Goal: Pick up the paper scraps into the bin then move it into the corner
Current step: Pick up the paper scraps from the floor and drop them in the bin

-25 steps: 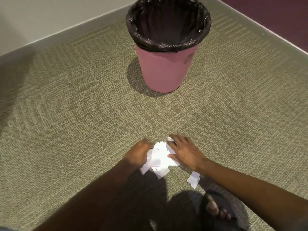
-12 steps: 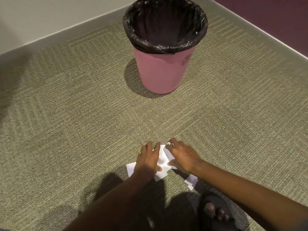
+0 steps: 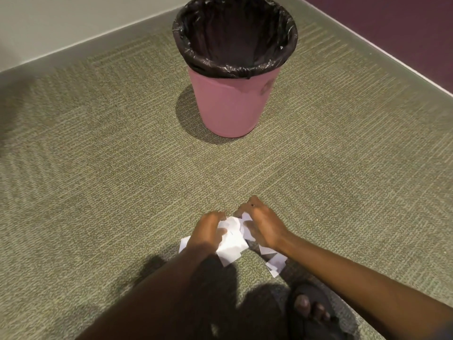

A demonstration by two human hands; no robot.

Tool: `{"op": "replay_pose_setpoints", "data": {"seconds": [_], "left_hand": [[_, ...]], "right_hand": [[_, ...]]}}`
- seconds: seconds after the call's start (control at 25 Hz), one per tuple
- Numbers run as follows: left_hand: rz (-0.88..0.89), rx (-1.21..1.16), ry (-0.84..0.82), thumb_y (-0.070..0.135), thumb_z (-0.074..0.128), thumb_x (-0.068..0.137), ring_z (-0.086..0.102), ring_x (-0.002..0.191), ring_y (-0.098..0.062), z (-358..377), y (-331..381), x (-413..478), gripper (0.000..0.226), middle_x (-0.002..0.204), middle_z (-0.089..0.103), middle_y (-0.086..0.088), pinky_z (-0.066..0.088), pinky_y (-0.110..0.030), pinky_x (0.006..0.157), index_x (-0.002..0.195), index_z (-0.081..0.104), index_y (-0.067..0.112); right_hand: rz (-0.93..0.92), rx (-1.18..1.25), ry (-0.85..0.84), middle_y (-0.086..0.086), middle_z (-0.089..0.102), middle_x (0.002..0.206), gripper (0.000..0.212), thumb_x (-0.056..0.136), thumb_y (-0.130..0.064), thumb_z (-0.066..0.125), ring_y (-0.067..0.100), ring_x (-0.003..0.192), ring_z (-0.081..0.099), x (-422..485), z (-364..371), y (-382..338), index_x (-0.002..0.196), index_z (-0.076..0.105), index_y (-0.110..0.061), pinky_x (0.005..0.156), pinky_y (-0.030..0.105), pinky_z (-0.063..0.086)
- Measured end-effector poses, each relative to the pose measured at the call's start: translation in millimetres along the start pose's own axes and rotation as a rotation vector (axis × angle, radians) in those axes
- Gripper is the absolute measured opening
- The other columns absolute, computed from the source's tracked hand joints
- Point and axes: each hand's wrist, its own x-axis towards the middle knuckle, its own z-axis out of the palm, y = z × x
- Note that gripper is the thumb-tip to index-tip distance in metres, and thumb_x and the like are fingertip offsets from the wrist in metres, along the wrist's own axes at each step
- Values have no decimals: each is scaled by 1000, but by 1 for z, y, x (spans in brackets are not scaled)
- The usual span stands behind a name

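Observation:
A pile of white paper scraps [image 3: 231, 242] lies on the carpet between my hands. My left hand [image 3: 207, 233] curls its fingers around the pile's left side. On the right side my right hand [image 3: 263, 227] presses in with bent fingers. One scrap [image 3: 184, 242] sticks out left of my left wrist, and another scrap [image 3: 275, 263] lies loose under my right wrist. A pink bin [image 3: 231, 101] with a black liner stands upright farther away, its mouth open and dark inside.
Green-grey carpet [image 3: 98, 180] covers the floor. A pale wall with skirting [image 3: 85, 33] runs along the back left, and a dark purple wall [image 3: 404, 28] along the right. They meet behind the bin. My sandalled foot [image 3: 311, 312] is at the bottom.
My left hand's fingers went from flat on the pile to curled around it. My right hand's fingers have bunched up too, squeezing the scraps together. The bin has not moved.

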Motion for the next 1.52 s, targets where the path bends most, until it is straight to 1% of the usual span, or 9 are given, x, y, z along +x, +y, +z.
{"op": "replay_pose_setpoints", "data": {"seconds": [0.16, 0.32, 0.44, 0.68, 0.84, 1.04, 1.2, 1.4, 1.52], "left_hand": [[-113, -23, -43, 11, 71, 84, 58, 118, -25, -31, 18, 28, 47, 128, 62, -15, 46, -33, 102, 127, 58, -1], [-144, -118, -10, 11, 75, 83, 50, 129, -28, -69, 42, 42, 55, 137, 55, -17, 37, -30, 108, 131, 53, -5], [-163, -259, 53, 12, 76, 82, 49, 127, -24, -103, 74, 49, 56, 135, 55, -14, 35, -24, 103, 130, 53, -4], [75, -418, 250, 18, 79, 78, 69, 84, -10, -200, 159, 72, 20, 94, 72, 5, 56, -23, 72, 97, 73, 16], [320, -461, 441, 16, 80, 76, 65, 62, -5, -277, 222, 106, 12, 74, 68, 7, 55, -24, 58, 79, 70, 21], [306, -500, 582, 18, 80, 74, 69, 80, -14, -325, 252, 204, 39, 96, 68, -8, 56, -25, 59, 104, 62, 0], [190, -535, 672, 17, 76, 79, 66, 95, -16, -302, 238, 255, 45, 111, 64, -9, 58, -21, 68, 117, 55, 6], [167, -502, 599, 18, 74, 76, 65, 88, -13, -277, 221, 270, 32, 102, 67, -4, 55, -20, 70, 105, 65, 7], [167, -398, 497, 25, 70, 72, 59, 66, -10, -269, 217, 261, 8, 73, 66, -1, 45, -23, 65, 71, 70, 17]], "right_hand": [[50, 66, 168, 0, 49, 105, 21, 90, -4, 63, 18, 90, 53, 9, -33, -7, 108, 62, -15, 66, 12, 40], [61, 160, 326, 0, 52, 109, 25, 88, -3, 66, 10, 94, 53, 14, -80, -23, 108, 63, -17, 76, 8, 47], [27, 148, 488, -2, 53, 105, 27, 84, -11, 73, 10, 93, 51, 22, -124, -41, 109, 65, -18, 82, 24, 47], [-48, 304, 822, -2, 62, 111, 27, 81, -15, 76, 7, 97, 58, 65, -240, -85, 105, 68, -22, 79, 18, 49], [-57, 409, 974, 2, 64, 108, 24, 76, -13, 71, 11, 95, 62, 111, -300, -96, 98, 67, -21, 80, 29, 56], [76, 436, 949, -4, 63, 97, 18, 80, -7, 72, 12, 90, 64, 168, -318, -89, 91, 65, -20, 79, 37, 58], [119, 597, 756, 3, 68, 95, 11, 82, -5, 69, 19, 94, 68, 178, -311, -76, 85, 69, -15, 74, 43, 62], [56, 556, 753, 1, 67, 80, 16, 84, -3, 61, 10, 74, 61, 171, -308, -62, 80, 71, -14, 66, 28, 54], [51, 524, 749, -6, 67, 74, 21, 84, -4, 63, 4, 69, 59, 164, -303, -56, 73, 69, -20, 62, 20, 49]]}}
